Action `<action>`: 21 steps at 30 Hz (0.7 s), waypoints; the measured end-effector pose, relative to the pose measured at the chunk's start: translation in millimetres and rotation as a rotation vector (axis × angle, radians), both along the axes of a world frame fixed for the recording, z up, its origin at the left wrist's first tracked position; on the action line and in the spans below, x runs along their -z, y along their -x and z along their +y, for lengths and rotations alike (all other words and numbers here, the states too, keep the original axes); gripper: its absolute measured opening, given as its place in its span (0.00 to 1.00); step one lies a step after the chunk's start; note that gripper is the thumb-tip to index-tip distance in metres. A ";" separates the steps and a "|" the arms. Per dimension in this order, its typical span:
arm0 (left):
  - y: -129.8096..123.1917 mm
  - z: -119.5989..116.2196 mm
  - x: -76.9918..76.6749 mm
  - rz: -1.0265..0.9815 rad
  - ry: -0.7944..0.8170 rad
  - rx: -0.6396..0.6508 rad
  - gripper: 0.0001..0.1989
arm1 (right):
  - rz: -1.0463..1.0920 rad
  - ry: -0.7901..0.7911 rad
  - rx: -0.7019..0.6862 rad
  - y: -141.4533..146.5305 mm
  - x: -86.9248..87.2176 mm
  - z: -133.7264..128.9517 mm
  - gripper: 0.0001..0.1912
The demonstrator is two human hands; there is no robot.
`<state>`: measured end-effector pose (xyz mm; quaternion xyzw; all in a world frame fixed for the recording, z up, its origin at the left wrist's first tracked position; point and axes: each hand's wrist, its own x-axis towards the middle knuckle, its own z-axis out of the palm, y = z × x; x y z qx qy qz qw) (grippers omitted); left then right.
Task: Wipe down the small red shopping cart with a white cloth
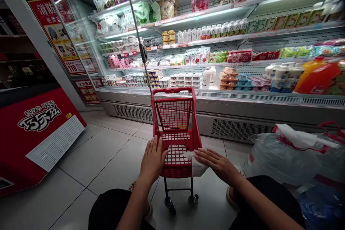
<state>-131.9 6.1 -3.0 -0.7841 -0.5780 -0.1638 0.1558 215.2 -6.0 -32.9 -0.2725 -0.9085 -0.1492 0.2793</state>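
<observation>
A small red shopping cart [176, 165] with a lattice basket stands on the floor between my knees. My left hand [151, 160] rests on its left rim, fingers stretched out and holding nothing. On the opposite rim, my right hand [217, 163] presses a white cloth [198, 167] against the plastic. Part of that cloth hangs down outside the basket at the front right corner. Its fingers lie together over the cloth; the palm side is hidden.
Behind the cart runs an open refrigerated display [172, 43] stocked with bottles, cups and bags. A red freezer [48, 125] stands at left. Large bagged clear bottles [285, 154] sit at right. A dark vertical pole [141, 50] rises beyond the cart.
</observation>
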 end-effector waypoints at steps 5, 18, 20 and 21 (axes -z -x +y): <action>-73.2 -17.7 14.5 -0.067 -0.087 0.080 0.35 | 0.016 0.000 -0.006 24.7 2.6 -12.5 0.33; -45.0 -25.2 7.9 -0.163 0.035 0.138 0.40 | -0.046 -0.020 -0.060 29.4 -23.2 40.8 0.33; -37.6 -23.9 7.7 -0.186 0.055 0.127 0.40 | -0.001 -0.027 0.040 26.9 -24.2 57.1 0.36; -33.8 -23.2 7.5 -0.200 0.062 0.118 0.39 | 0.016 -0.030 0.083 27.6 -23.7 62.6 0.37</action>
